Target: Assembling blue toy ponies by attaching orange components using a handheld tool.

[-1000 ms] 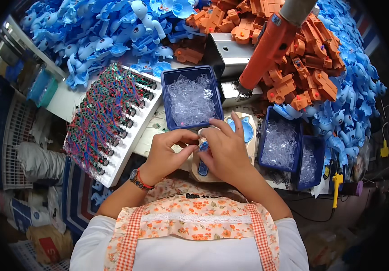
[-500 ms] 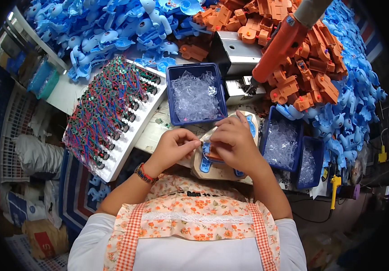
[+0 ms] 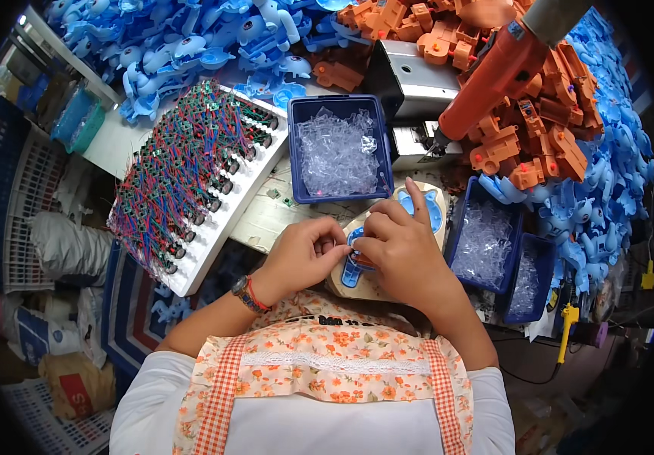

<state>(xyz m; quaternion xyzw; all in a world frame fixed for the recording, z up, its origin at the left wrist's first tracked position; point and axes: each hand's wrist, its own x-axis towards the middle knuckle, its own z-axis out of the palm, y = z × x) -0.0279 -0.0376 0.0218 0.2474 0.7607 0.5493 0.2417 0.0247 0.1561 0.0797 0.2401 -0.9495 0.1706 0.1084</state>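
At ten o'clock from left hand (image 3: 304, 252) and right hand (image 3: 403, 250), grips impossible to tell, cream bench (image 3: 256, 222) lies open; at twelve, rectangular navy plastic bin (image 3: 296, 163) holds clear pieces (image 3: 338, 153).

Blue plastic shell (image 3: 350, 275) lying flat in near-left part of pale block (image 3: 375, 291); orange piece (image 3: 364, 262) beside it (mostly hidden from view). Second blue shell (image 3: 435, 215), rounded, partly covered, at block's far-right end.

At left are a teal basket (image 3: 90, 130), a white bag (image 3: 75, 246) and a brown bag (image 3: 83, 383); at right, a yellow tool (image 3: 569, 322).
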